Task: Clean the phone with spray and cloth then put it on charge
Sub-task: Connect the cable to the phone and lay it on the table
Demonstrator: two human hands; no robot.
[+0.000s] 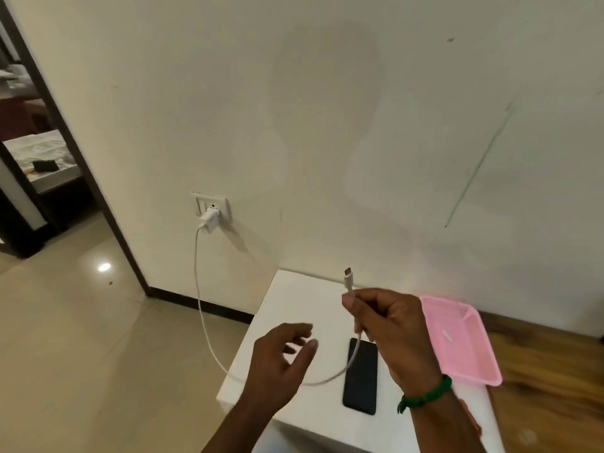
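Note:
A black phone lies flat, screen up, on the white table. My right hand grips the white charging cable just below its plug, which points upward above the table. The cable loops down across the phone's upper left corner and runs up to a white charger plugged into the wall socket. My left hand hovers over the table's left part, fingers spread, holding nothing. No spray or cloth is in view.
A pink plastic basket sits on the table's right side, holding a small white item. A cream wall stands behind the table. A tiled floor lies to the left with a dark-framed doorway; wooden floor shows on the right.

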